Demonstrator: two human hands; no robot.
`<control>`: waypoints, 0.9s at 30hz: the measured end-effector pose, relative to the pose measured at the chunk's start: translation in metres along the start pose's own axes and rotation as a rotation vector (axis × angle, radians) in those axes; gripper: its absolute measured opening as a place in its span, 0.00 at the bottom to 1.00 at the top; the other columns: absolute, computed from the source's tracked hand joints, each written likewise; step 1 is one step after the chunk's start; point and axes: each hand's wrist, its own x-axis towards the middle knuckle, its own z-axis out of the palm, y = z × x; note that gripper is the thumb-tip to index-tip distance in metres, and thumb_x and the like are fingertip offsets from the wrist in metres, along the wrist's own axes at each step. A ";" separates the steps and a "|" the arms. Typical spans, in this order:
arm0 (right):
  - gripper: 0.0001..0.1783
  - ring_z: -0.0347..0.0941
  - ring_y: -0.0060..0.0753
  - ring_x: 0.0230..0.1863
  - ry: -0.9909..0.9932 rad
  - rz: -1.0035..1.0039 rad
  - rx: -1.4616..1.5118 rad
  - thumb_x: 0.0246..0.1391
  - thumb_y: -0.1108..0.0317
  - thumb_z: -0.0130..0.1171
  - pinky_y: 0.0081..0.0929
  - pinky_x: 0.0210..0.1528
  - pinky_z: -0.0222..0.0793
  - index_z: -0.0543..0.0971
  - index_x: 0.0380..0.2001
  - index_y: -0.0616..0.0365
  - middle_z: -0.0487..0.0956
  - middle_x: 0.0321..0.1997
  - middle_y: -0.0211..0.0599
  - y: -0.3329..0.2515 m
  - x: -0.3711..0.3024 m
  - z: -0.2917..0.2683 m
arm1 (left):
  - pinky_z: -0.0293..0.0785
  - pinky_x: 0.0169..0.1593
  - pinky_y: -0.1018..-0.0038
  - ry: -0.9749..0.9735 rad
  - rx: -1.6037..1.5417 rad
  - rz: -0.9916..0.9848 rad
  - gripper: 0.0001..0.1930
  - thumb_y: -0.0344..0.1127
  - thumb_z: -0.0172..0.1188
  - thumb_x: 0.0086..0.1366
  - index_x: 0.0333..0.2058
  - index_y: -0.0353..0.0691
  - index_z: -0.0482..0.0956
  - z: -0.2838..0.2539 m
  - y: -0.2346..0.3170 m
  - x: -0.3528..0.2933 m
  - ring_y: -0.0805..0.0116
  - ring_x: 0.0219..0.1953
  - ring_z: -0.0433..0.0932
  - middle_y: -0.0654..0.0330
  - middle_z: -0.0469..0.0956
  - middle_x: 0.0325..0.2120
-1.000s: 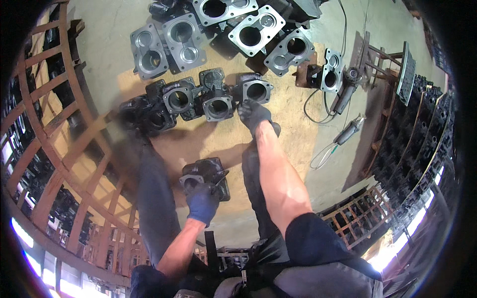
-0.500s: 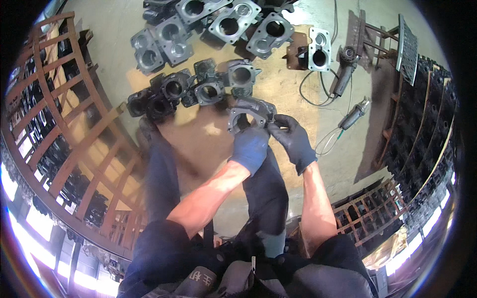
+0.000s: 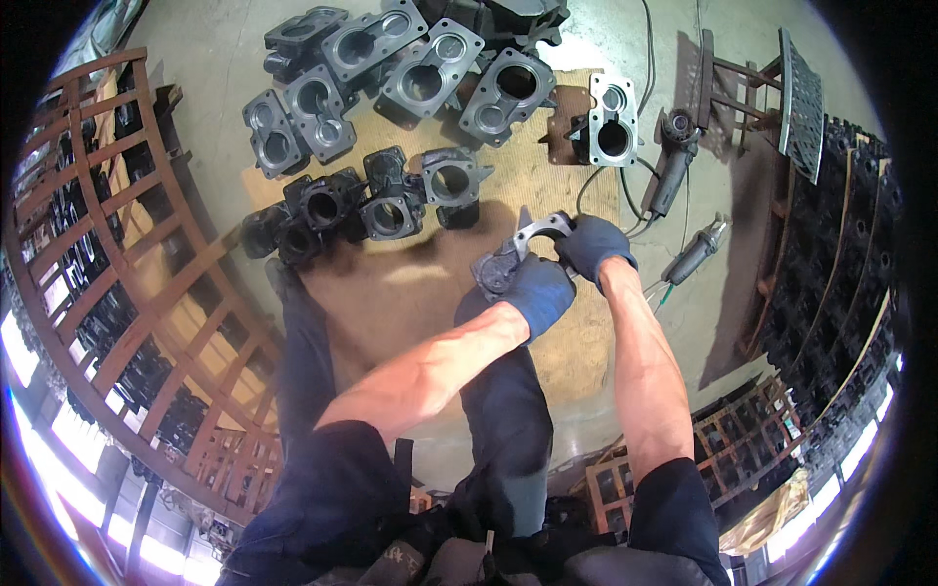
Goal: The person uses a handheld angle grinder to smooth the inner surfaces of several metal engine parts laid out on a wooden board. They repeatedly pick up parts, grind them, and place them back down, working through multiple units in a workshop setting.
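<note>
Along the far left curves a rust-brown steel cage rack (image 3: 127, 283), its slatted compartments packed with dark castings that show only in slivers between the bars. Beside it, on the concrete floor (image 3: 225, 59), a cluster of small black cast housings (image 3: 337, 210) lies on a worn piece of cardboard (image 3: 410, 293), each with a round bore facing up, touching one another. Farther up sits a heap of larger grey flanged housings (image 3: 401, 73), overlapping, their machined faces upward.

At the centre the person holds a grey cast housing (image 3: 523, 252) above the cardboard, clear of the floor pieces. The left hand (image 3: 535, 291), in a blue glove, is clenched around its lower body; the right hand (image 3: 594, 246), in a darker glove, grips the curved flange at its upper right. Both bare forearms rise from the lower edge, over dark trousers.

To the right, a single bright-faced housing (image 3: 611, 122) stands apart at the cardboard's edge. Next to it lies an angle grinder (image 3: 674, 166), its cable looping over the floor, and just below a second, slimmer power tool (image 3: 696, 256). Beyond stands a brown metal frame (image 3: 772, 88). The far right is filled by another rack (image 3: 831, 293) stacked with dark castings, too shadowed to tell apart.
</note>
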 end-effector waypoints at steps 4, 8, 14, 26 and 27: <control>0.23 0.81 0.53 0.41 -0.001 0.192 0.178 0.46 0.49 0.61 0.42 0.41 0.76 0.85 0.33 0.59 0.82 0.35 0.57 0.041 -0.008 0.027 | 0.71 0.40 0.57 -0.010 0.220 0.364 0.08 0.31 0.57 0.52 0.22 0.44 0.86 -0.040 -0.003 0.009 0.54 0.28 0.80 0.55 0.80 0.20; 0.24 0.77 0.40 0.30 0.025 0.364 0.965 0.52 0.50 0.61 0.37 0.29 0.71 0.83 0.29 0.66 0.80 0.27 0.49 0.083 0.018 0.122 | 0.68 0.53 0.58 0.028 -0.144 0.142 0.08 0.31 0.57 0.53 0.26 0.40 0.86 -0.022 -0.011 0.018 0.55 0.35 0.79 0.55 0.82 0.26; 0.18 0.70 0.30 0.18 0.110 0.486 1.280 0.55 0.55 0.62 0.30 0.20 0.65 0.81 0.26 0.62 0.78 0.23 0.38 0.034 0.020 0.133 | 0.64 0.61 0.60 -0.014 0.170 0.220 0.10 0.30 0.55 0.53 0.32 0.37 0.85 -0.073 -0.028 -0.024 0.54 0.47 0.76 0.54 0.81 0.35; 0.13 0.71 0.27 0.22 0.024 0.486 1.503 0.57 0.57 0.64 0.23 0.26 0.74 0.77 0.27 0.54 0.75 0.22 0.31 -0.006 0.127 0.219 | 0.65 0.58 0.55 -0.220 -0.131 -0.325 0.08 0.31 0.59 0.47 0.28 0.38 0.81 -0.047 -0.112 -0.281 0.49 0.48 0.74 0.50 0.79 0.38; 0.13 0.71 0.27 0.23 0.008 0.506 1.514 0.56 0.57 0.65 0.25 0.26 0.75 0.77 0.28 0.54 0.75 0.23 0.31 -0.018 0.119 0.213 | 0.65 0.57 0.55 -0.201 -0.126 -0.354 0.08 0.32 0.59 0.47 0.28 0.38 0.81 -0.041 -0.108 -0.294 0.49 0.47 0.74 0.50 0.79 0.38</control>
